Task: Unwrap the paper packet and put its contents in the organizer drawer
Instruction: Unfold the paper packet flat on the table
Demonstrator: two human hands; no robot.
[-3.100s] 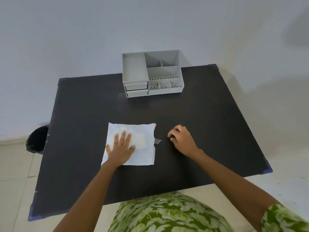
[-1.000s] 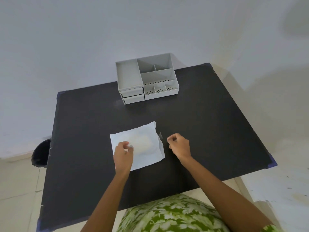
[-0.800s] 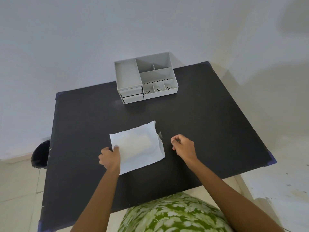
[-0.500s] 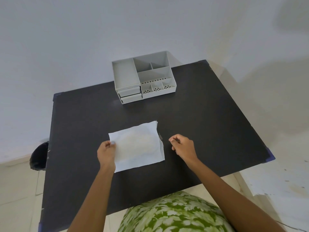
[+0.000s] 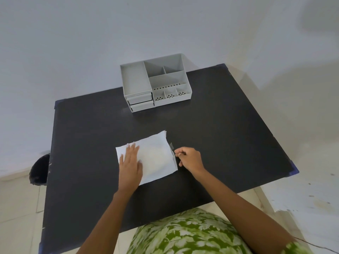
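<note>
A white paper packet lies flat on the black table, with a faint bulge under the paper at its middle. My left hand rests palm down on the packet's left part, fingers together and extended. My right hand sits at the packet's right edge with curled fingers pinched at a small strip of clear tape. The grey organizer stands at the table's far edge, its two small drawers shut at its front left.
A dark round bin stands on the floor left of the table. A white wall rises right behind the organizer. My green patterned clothing shows at the near table edge.
My left hand let go of the packet's left edge and now lies flat on the paper. My right hand stayed by the tape at the right edge. The view shifted slightly.
</note>
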